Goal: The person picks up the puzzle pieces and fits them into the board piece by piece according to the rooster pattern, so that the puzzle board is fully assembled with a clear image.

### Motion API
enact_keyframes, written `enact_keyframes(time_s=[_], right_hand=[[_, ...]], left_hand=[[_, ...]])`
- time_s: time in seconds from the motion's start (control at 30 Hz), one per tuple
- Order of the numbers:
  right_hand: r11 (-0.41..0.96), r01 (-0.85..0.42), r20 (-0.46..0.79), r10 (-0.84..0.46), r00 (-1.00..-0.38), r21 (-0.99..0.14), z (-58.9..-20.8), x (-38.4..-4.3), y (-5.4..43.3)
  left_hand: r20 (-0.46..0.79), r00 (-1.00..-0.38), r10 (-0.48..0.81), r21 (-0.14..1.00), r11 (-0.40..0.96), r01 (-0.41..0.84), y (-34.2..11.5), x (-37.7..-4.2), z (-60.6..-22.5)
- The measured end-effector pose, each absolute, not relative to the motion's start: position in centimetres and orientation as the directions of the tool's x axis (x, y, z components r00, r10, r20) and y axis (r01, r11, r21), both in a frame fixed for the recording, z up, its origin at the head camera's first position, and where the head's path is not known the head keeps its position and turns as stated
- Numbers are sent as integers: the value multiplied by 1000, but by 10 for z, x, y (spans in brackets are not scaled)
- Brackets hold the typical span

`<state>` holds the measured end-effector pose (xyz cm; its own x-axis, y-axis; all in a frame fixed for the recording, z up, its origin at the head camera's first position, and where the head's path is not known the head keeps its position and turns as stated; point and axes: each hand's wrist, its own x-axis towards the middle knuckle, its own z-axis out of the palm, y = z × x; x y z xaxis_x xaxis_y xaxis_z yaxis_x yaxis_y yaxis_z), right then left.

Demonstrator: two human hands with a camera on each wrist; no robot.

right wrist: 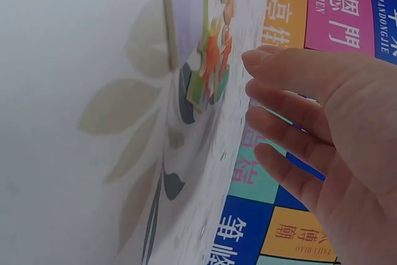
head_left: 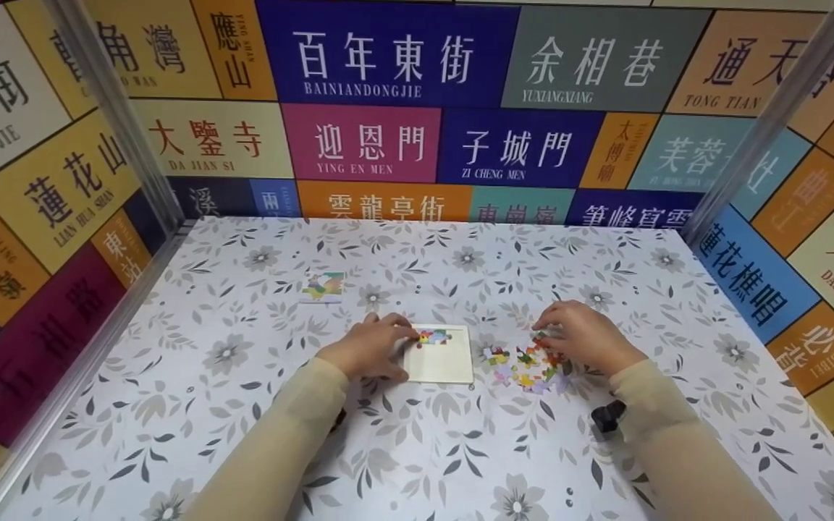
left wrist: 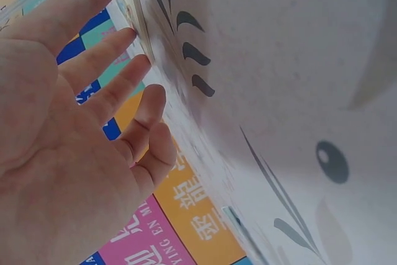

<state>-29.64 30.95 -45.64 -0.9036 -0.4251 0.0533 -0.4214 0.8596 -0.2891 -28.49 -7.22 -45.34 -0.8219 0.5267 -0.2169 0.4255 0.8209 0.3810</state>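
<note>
My left hand [head_left: 372, 349] rests at the left side of a pale, shallow puzzle tray [head_left: 439, 365], its fingers spread with the tips at the tray's edge. A few joined, colourful puzzle pieces [head_left: 440, 336] lie along the top of the tray. To the right of the tray is a loose pile of jigsaw pieces [head_left: 529, 370]. Just over the far right side of that pile hovers my right hand [head_left: 585, 336], fingers loosely bent. In the right wrist view its thumb and fingers [right wrist: 273, 60] have nothing between them, with the pile's pieces [right wrist: 214, 54] close by.
A small coloured picture card [head_left: 323, 287] lies farther back on the left. The table's floral cloth [head_left: 417, 449] stretches under everything. Patterned walls with printed signs [head_left: 388, 58] stand behind and at both sides, with clear posts at the corners.
</note>
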Motion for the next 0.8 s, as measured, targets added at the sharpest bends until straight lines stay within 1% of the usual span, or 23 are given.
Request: enact_keyframes(time_s=[0.13, 0.27, 0.4, 0.5, 0.8], right_hand=[[849, -433, 43, -441, -896, -303, -457, -297, 315], [836, -429, 28, -447, -894, -342, -455, -298, 319], [838, -406, 14, -431, -902, -364, -453, -297, 323], [852, -385, 5, -410, -912, -356, -453, -296, 323], [889, -308, -44, -342, -939, -339, -457, -294, 323]], left_hand=[[-229, -825, 516, 388, 826, 409, -72, -285, -453], [-232, -827, 512, 399, 825, 400, -73, -284, -452], [-193, -818, 542, 394, 806, 441, -75, -284, -452], [-179, -814, 552, 387, 800, 458, -75, -284, -452], [-214, -823, 526, 381, 821, 425, -72, -283, -452]])
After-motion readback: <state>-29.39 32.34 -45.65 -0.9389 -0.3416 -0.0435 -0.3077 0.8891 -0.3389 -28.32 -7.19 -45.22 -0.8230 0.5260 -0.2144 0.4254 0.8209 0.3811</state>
